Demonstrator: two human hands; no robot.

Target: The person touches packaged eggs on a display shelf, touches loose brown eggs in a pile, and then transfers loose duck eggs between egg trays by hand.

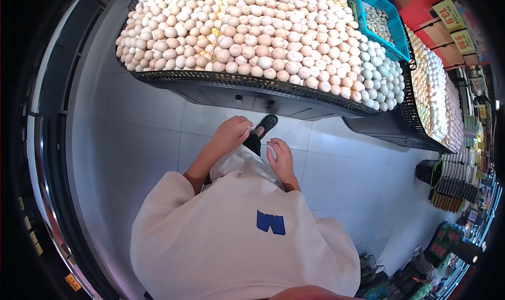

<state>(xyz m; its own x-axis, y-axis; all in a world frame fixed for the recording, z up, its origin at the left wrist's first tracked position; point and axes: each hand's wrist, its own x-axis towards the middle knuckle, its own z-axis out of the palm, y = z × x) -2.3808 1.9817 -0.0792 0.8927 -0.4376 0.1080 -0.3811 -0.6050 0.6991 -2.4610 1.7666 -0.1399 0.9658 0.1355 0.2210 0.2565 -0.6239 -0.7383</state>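
Observation:
In front of my shirt, my left hand (pixel 232 134) has its fingers curled together, with a thin pale edge at the fingertips. Lower and to the right, my right hand (pixel 280 157) is also curled, thumb near the fingers, beside a similar whitish edge. What either hand holds is too small to make out. Whitish material (pixel 243 163) hangs below and between the hands; I cannot tell whether it is clothing or thin plastic. Both hands are apart from the brown eggs (pixel 264 62), which lie beyond them in a black display bin (pixel 252 80).
Pale bluish eggs (pixel 381 81) fill the bin's right end, below a teal basket (pixel 383 43) of small speckled eggs. Another egg stand (pixel 407 123) is at the right. A dark shoe (pixel 268 126) rests on the tiled floor (pixel 336 166). A dark shelf edge (pixel 52 142) runs down the left.

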